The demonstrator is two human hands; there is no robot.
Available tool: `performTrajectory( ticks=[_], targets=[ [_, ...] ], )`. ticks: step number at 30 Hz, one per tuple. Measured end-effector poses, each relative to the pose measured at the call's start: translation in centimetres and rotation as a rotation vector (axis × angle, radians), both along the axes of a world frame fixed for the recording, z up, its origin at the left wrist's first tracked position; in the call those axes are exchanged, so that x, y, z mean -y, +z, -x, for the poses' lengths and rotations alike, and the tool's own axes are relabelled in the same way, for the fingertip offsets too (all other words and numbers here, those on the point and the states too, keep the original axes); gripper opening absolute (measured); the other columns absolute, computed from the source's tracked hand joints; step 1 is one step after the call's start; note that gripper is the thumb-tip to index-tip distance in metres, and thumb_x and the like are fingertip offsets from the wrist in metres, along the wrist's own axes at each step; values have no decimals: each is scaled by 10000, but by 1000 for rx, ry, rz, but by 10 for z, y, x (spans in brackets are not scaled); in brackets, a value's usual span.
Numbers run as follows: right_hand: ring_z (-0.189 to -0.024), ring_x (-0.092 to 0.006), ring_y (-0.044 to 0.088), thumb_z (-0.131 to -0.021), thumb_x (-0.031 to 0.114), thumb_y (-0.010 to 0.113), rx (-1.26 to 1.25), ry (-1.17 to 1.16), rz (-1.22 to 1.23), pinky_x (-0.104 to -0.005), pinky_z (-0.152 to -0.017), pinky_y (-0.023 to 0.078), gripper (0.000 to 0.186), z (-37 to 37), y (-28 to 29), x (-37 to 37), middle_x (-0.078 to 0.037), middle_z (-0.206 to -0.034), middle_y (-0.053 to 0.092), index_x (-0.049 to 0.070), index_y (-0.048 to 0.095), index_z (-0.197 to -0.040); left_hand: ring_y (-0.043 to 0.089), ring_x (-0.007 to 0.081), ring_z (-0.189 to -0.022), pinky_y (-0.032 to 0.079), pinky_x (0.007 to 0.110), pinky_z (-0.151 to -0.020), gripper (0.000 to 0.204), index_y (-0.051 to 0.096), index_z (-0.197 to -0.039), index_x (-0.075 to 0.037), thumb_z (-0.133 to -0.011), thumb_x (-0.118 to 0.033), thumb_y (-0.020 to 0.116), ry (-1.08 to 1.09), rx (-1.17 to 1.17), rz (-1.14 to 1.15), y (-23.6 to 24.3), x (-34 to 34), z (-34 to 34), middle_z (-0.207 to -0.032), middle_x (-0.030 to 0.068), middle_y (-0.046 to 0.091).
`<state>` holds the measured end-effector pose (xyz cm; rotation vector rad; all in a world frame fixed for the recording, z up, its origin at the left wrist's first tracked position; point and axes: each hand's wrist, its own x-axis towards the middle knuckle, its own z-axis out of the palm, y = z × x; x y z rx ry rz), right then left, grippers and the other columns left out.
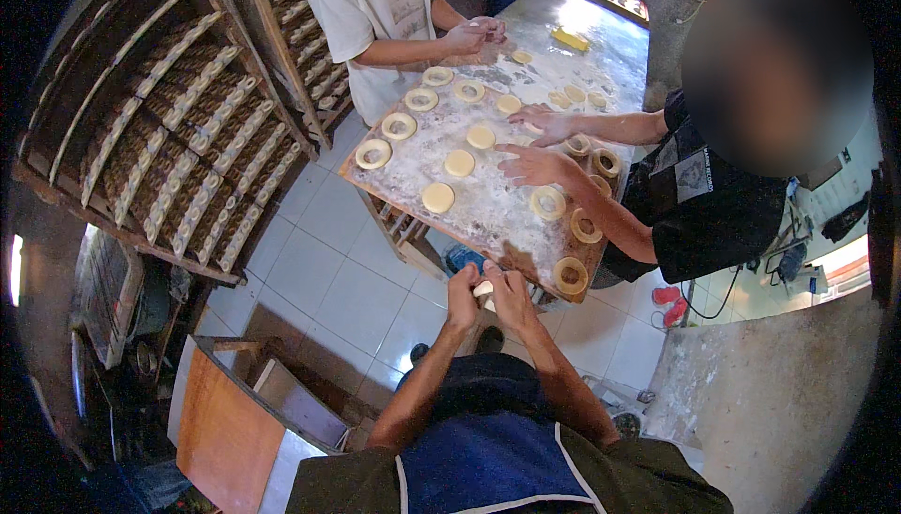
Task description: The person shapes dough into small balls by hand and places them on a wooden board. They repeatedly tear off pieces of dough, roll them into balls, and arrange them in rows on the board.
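Note:
My left hand (462, 298) and my right hand (511, 296) come together just off the near edge of the floury table (511, 197). Between them they grip a small pale piece of dough (483, 289), mostly covered by my fingers. Beyond them on the tabletop sits a row of flat round dough discs, the closest being this dough disc (438, 198). Dough rings lie along both sides, among them a left-hand dough ring (374, 153) and a near-corner dough ring (571, 276).
Across the table's left side a person in a white shirt (375, 2) holds both hands together. At the right, a person in black reaches floury hands (540, 165) over the dough. A yellow object (570, 40) lies farther back. Racks (178, 129) of shaped dough stand left.

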<state>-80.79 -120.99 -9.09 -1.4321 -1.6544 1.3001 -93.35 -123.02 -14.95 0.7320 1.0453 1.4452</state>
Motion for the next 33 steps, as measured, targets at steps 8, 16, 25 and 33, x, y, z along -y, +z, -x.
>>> performTrajectory(
  ticks=[8,16,25,33],
  targets=[
    [-717,-377,690,-1063,425,455,40,-117,11,-474,-709,498,599,-16,-5,-2,-244,-699,673,-44,712,-793,529,231,-535,425,375,-524,435,563,-857,-101,-1103,-388,348,66,-561,-151,21,-6,-16,-668,97,549],
    [-796,-270,683,-1035,357,517,-122,-150,85,-418,-725,511,431,-65,23,-18,-157,-827,707,-10,706,-913,559,156,-656,459,359,-588,416,564,-885,-73,-1097,-386,389,-69,-678,-310,32,-39,-42,-771,48,587],
    [-1010,-356,718,-803,192,798,439,-107,-94,-427,-893,559,358,-112,25,-74,-217,-1123,726,-22,698,-1071,638,298,-686,519,448,-652,317,619,-920,-9,-1013,-302,543,-83,-1004,35,46,-113,-54,-793,155,657],
    [-1121,-394,635,-789,193,790,589,-28,-277,-465,-974,498,462,-115,-5,-79,-206,-1215,678,3,659,-1190,628,345,-919,494,449,-826,292,698,-1004,-73,-776,-187,841,-76,-1176,-338,7,-96,-48,-971,138,679]
  ],
)
